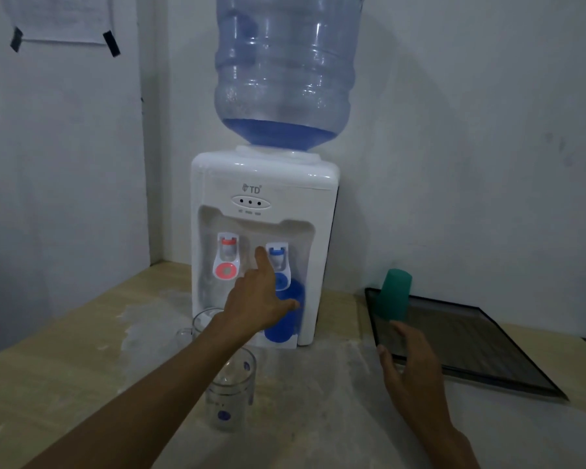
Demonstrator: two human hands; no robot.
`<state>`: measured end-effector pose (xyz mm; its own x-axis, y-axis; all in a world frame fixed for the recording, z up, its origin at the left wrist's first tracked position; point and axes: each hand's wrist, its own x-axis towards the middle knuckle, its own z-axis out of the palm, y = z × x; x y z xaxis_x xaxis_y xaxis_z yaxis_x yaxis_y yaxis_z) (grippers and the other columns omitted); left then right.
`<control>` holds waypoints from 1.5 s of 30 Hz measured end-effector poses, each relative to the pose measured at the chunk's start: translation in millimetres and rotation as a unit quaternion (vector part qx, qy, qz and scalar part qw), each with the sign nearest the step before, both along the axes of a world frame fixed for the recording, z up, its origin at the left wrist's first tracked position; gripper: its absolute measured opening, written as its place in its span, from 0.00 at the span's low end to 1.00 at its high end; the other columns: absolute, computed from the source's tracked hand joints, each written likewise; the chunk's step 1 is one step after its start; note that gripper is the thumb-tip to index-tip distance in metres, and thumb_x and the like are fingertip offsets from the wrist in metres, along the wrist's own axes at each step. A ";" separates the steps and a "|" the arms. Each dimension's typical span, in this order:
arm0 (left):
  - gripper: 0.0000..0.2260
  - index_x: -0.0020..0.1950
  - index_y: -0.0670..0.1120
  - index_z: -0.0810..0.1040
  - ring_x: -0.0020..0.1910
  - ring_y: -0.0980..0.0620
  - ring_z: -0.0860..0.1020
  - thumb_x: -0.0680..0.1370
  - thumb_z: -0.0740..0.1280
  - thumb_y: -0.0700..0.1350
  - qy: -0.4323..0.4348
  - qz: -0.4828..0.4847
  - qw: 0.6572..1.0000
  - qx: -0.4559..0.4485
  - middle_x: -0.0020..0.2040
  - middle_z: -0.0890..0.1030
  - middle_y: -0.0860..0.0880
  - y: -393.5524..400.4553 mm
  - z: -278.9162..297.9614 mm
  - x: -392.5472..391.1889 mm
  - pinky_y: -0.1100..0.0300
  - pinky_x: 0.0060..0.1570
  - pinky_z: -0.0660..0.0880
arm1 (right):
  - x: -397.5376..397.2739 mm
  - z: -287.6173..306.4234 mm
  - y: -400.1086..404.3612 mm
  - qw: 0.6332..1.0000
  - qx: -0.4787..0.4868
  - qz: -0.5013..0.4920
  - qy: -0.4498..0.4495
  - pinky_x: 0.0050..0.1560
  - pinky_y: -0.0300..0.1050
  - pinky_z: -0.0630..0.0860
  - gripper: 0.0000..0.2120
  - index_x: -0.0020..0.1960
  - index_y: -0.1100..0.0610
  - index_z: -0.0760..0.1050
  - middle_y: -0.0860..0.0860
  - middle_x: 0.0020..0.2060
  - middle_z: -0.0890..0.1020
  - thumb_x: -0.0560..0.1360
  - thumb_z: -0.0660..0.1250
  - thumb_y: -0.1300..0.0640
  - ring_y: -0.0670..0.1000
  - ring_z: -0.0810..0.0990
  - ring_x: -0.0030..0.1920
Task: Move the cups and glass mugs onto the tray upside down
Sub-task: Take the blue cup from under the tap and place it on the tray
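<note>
A green cup (393,296) stands upside down, slightly tilted, at the near left corner of the dark rectangular tray (487,350). My right hand (410,363) is just below it, fingers apart and holding nothing. A blue cup (286,316) sits in the water dispenser's bay under the blue tap. My left hand (257,306) reaches into that bay with fingers spread and the thumb at the blue cup's side. One glass mug (230,390) with a blue print stands upright under my left forearm. A second glass mug (200,324) is partly hidden behind that arm.
The white water dispenser (264,184) with a large blue bottle (285,69) stands against the wall at the back of the wooden table (65,384). Pale smears cover the tabletop around the mugs. A taped paper (61,18) hangs on the left wall.
</note>
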<state>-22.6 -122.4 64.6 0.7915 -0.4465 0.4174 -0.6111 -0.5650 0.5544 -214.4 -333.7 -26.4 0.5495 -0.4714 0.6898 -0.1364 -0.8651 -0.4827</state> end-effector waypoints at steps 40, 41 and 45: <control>0.44 0.77 0.54 0.59 0.56 0.55 0.78 0.68 0.76 0.66 0.045 -0.100 0.969 -0.220 0.60 0.77 0.54 -47.7 -7.4 -116.1 0.60 0.55 0.79 | -2.1 29.9 32.1 0.968 0.070 0.195 -0.140 0.61 0.33 0.75 0.35 0.72 0.44 0.68 0.37 0.65 0.77 0.69 0.81 0.50 0.42 0.79 0.64; 0.44 0.76 0.54 0.60 0.54 0.55 0.79 0.68 0.76 0.66 0.059 -0.113 0.965 -0.228 0.58 0.77 0.55 -50.0 -7.7 -116.0 0.61 0.54 0.79 | -3.6 31.2 29.2 0.966 0.090 0.197 -0.141 0.60 0.34 0.76 0.35 0.71 0.44 0.69 0.38 0.64 0.78 0.69 0.80 0.48 0.43 0.80 0.63; 0.41 0.75 0.57 0.63 0.56 0.59 0.78 0.68 0.78 0.64 0.164 -0.187 0.928 -0.279 0.60 0.77 0.58 -54.9 -9.5 -112.4 0.65 0.53 0.76 | -10.7 39.0 18.1 0.927 0.239 0.258 -0.129 0.60 0.44 0.80 0.30 0.68 0.41 0.74 0.43 0.63 0.82 0.68 0.79 0.47 0.47 0.82 0.63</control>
<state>-135.0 -177.2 55.1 0.7496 -0.5035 0.4297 -0.4530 0.0831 0.8876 -225.0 -315.6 12.6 0.6333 -0.4767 0.6097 0.4098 -0.4618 -0.7867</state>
